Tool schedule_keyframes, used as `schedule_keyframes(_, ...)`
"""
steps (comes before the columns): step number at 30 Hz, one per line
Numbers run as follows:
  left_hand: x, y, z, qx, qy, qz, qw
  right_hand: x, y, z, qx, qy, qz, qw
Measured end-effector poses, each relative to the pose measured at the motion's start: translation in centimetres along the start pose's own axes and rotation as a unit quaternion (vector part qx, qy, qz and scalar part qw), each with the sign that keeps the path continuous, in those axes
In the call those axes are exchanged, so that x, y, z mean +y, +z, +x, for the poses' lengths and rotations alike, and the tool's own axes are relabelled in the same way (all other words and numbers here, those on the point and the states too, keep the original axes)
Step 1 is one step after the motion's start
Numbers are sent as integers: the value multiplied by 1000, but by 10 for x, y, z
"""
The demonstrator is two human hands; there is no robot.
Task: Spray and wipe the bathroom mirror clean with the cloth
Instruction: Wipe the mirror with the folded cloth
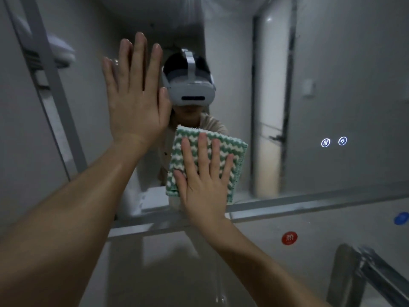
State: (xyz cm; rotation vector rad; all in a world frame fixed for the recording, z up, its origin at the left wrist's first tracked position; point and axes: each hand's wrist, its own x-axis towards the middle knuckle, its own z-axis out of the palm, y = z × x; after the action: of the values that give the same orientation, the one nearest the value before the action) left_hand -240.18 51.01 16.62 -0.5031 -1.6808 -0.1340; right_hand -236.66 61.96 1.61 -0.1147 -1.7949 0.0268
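One camera sits on the person's head. It looks forward, very close to the mirror, its bottom edge in view.

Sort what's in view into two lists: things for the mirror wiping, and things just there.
For the job: mirror; green and white cloth; right hand pressing the cloth flat; left hand flat on the glass.

Just there: faucet; red sticker; blue sticker; lit touch icons.
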Motion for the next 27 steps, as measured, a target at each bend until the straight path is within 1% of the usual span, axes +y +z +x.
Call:
schedule_keyframes(2,0,0,0,4,0,-2,1000,-1,2,-5,-3,-14,3,1000)
schedule_keyframes(6,0,1,-2,18,5,-11,1000,9,9,-63,-40,-103,5,994)
schedule_keyframes(8,1,3,-4,38,11,-17,999,17,12,-88,-47,-123,-1,991)
schedule_keyframes(10,0,5,-5,59,23,-16,998,26,10,-92,-49,-138,-6,989)
schedule_keyframes(12,-2,8,-4,63,71,-21,995,41,5,-85,-46,-167,-18,985)
schedule_keyframes(14,-4,11,-6,54,161,-13,985,65,1,-75,-32,-175,-40,983)
schedule_keyframes(16,-5,11,-5,59,212,-7,976,96,-4,-64,-13,-149,-54,987)
schedule_keyframes(18,-5,9,-3,60,217,-11,974,133,-11,-55,1,-120,-67,990)
schedule_keyframes(20,-4,7,-7,48,204,-17,978,169,-20,-52,0,-94,-71,993)
schedule_keyframes(22,11,5,-16,18,151,-32,988,191,-28,-52,-8,-39,-64,997)
schedule_keyframes(24,38,6,-30,-7,81,-53,995,186,-27,-54,-5,49,-47,998)
schedule_keyframes(25,53,8,-37,-14,69,-60,996,175,-25,-54,1,96,-37,995)
schedule_keyframes(27,78,12,-50,-22,77,-72,994,148,-20,-52,10,164,-15,986)
